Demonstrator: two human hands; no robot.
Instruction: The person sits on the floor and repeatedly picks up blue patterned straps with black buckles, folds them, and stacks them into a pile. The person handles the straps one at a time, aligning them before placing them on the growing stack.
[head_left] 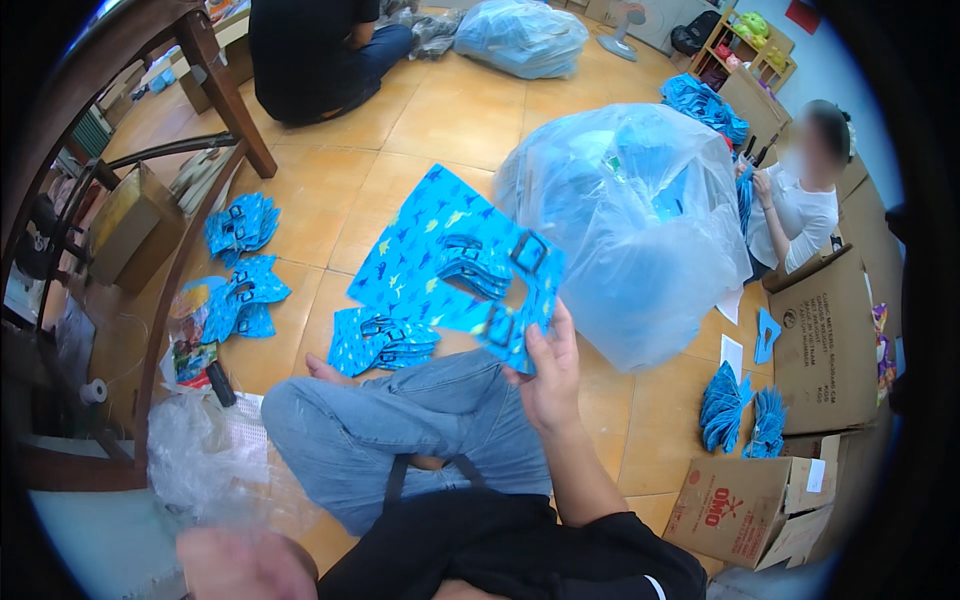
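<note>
Nearest the lens, low at the left edge, a blurred left hand (245,567), too smeared and cropped to tell whether its fingers are open or curled, or whether anything sits in them. Just beyond, a black shirt hem and folded legs in pale blue jeans (400,430), a bare foot showing at the knee. Above the lap, the right hand (548,375), raised from a black sleeve, fingers (520,372) pinched shut on the lower corner of a blue patterned bag (440,250) with small yellow and dark shapes printed across it, held up in the air, tilted, black buckles and straps bunched along its right side. Directly under the bag, on the tiled floor (330,190), a small stack of like blue pieces (380,340) touching the knee. Further left, two more blue heaps (240,225) (242,300), apart from each other, beside a wooden chair leg (225,85). Right of the held bag, just beside it, a large clear plastic sack (640,220) stuffed with blue goods. Beyond the sack, a seated person in a white top (800,215); another in dark clothes (310,50) sitting at the top, near a second filled sack (520,35). Lower right, fanned blue bundles (740,405) between cardboard boxes (750,505).
</note>
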